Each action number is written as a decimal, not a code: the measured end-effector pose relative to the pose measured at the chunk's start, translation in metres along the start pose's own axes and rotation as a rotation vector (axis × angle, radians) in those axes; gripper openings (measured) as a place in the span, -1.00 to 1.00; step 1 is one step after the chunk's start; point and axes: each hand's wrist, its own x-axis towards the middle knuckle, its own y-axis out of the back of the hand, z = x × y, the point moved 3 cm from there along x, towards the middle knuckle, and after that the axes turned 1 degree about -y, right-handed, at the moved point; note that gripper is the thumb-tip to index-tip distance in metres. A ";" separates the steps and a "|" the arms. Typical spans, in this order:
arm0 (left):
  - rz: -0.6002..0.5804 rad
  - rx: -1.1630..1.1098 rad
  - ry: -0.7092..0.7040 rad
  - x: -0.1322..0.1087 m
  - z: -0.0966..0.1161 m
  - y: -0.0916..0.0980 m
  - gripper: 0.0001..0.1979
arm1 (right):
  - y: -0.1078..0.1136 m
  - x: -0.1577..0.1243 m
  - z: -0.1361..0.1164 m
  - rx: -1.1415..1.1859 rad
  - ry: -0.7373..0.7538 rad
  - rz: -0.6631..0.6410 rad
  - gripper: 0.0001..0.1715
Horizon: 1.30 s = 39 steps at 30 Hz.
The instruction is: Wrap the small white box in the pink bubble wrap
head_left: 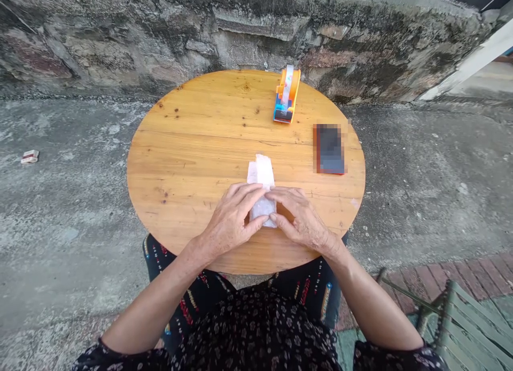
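A small white wrapped packet (pixel 263 208) lies on the round wooden table (pixel 192 146), close to the near edge. Its paper-like or soft wrapping ends in two loose flaps pointing away from me, and I cannot make out what is inside. My left hand (pixel 238 213) grips the packet from the left, fingers across its top and thumb at its near end. From the other side, my right hand (pixel 296 213) holds it the same way, with curved fingers and thumb. The fingertips of both hands nearly meet over the middle of the packet.
An orange and blue tape dispenser (pixel 286 95) with a roll of tape stands at the table's far side. A dark, blurred flat object with a red edge (pixel 331 149) lies at the right. Beyond is a stone wall (pixel 248 39); a green chair (pixel 473 323) stands lower right.
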 end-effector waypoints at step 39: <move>-0.089 -0.058 -0.050 0.004 0.000 -0.003 -0.65 | -0.011 -0.033 -0.004 -0.293 0.045 -0.034 -0.29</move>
